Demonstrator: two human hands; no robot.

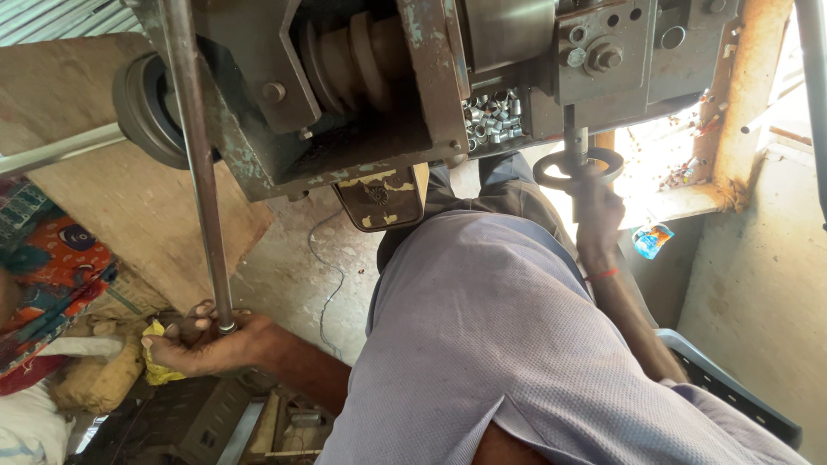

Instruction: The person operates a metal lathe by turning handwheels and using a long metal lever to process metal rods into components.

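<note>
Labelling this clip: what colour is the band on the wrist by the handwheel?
Red band, clearest in the head view.

a small crumpled blue and orange packet [652,239] on the floor below the sunlit ledge [680,202]

Workshop interior seen from above. A mottled concrete floor [293,275] carries a thin trailing wire [332,284]. A large wooden board [112,146] leans at left, beside patterned cloth [52,275] and a sack [95,379]. Corrugated metal sheeting [52,17] fills the upper left corner. At right, a rough plaster wall [758,284] adjoins a worn orange window frame [741,103], through which bright daylight [655,155] enters.
</note>
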